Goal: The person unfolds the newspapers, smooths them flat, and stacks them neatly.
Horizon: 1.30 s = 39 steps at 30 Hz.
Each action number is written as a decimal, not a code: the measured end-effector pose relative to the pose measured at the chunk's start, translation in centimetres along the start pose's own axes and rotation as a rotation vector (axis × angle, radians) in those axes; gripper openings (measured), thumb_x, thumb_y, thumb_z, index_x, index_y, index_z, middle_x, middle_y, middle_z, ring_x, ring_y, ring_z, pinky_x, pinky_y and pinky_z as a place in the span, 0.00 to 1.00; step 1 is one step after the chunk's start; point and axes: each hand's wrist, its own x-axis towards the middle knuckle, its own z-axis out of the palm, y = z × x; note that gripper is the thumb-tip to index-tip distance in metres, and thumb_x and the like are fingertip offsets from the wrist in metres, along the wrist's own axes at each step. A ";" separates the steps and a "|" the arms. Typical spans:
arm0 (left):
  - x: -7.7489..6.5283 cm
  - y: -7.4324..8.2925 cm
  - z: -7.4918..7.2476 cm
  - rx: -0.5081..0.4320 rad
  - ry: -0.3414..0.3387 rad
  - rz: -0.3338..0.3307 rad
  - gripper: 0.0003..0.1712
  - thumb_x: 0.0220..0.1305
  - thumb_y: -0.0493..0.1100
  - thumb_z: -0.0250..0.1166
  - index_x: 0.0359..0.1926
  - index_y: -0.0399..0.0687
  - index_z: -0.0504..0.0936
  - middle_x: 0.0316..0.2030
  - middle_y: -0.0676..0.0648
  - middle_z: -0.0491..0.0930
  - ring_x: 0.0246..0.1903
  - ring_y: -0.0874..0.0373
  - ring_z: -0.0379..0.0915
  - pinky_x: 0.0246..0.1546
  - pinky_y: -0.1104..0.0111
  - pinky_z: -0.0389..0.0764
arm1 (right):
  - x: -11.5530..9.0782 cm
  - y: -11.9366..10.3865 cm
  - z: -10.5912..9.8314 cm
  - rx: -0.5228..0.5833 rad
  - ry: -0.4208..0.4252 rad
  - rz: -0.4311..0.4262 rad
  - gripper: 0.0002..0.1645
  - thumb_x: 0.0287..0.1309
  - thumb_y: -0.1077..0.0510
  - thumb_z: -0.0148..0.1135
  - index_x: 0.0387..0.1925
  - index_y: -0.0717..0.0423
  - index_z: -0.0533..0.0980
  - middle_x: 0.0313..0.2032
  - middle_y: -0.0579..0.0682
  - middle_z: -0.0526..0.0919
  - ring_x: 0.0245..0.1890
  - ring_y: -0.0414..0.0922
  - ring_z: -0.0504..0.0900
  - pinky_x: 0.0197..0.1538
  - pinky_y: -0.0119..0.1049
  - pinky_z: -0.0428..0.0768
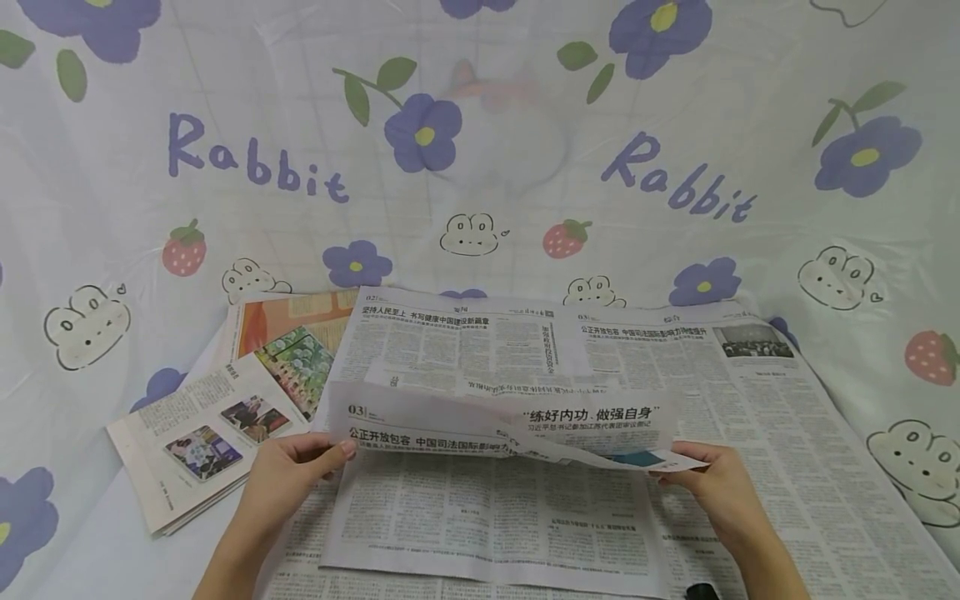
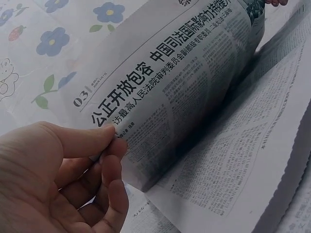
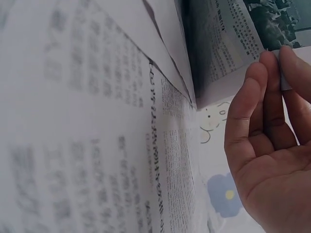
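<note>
Between both hands a folded newspaper (image 1: 427, 421) is held by its sides, its upper part curling over and its lower pages sloping down toward the person. My left hand (image 1: 288, 471) pinches the left edge beside the "03" page mark; in the left wrist view the thumb and forefinger of the left hand (image 2: 73, 179) grip that edge of the newspaper (image 2: 160, 92). My right hand (image 1: 720, 492) pinches the right edge. Its thumb and fingertips meet on the paper near a dark photo in the right wrist view, where the right hand (image 3: 272, 141) shows palm side.
Beneath lies a larger spread newspaper (image 1: 810, 450), reaching to the right. Colour-printed folded papers (image 1: 195, 450) lie at the left, near an orange printed sheet (image 1: 255, 321). A small black object (image 1: 702, 592) shows at the bottom edge. Behind rises a flower-and-rabbit patterned cloth (image 1: 480, 208).
</note>
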 end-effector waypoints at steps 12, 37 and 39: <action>0.0 0.3 0.1 -0.006 0.005 0.009 0.20 0.56 0.52 0.75 0.41 0.40 0.89 0.34 0.46 0.85 0.35 0.54 0.77 0.37 0.63 0.78 | 0.0 0.3 -0.5 0.036 0.006 -0.029 0.25 0.58 0.74 0.62 0.58 0.77 0.72 0.49 0.60 0.83 0.35 0.49 0.86 0.41 0.44 0.83; -1.1 4.3 -2.4 0.069 -0.086 0.173 0.19 0.62 0.53 0.70 0.43 0.41 0.88 0.36 0.45 0.85 0.36 0.49 0.79 0.36 0.62 0.81 | -0.3 -5.2 -3.8 -0.140 -0.173 -0.123 0.16 0.67 0.64 0.59 0.50 0.74 0.78 0.36 0.55 0.86 0.34 0.45 0.82 0.42 0.41 0.81; -0.5 5.6 -3.2 0.112 -0.105 0.230 0.20 0.63 0.54 0.69 0.43 0.42 0.87 0.35 0.46 0.86 0.35 0.50 0.80 0.35 0.65 0.81 | 0.4 -6.8 -4.4 -0.144 -0.207 -0.164 0.13 0.68 0.61 0.60 0.44 0.70 0.81 0.34 0.51 0.85 0.34 0.46 0.81 0.39 0.38 0.80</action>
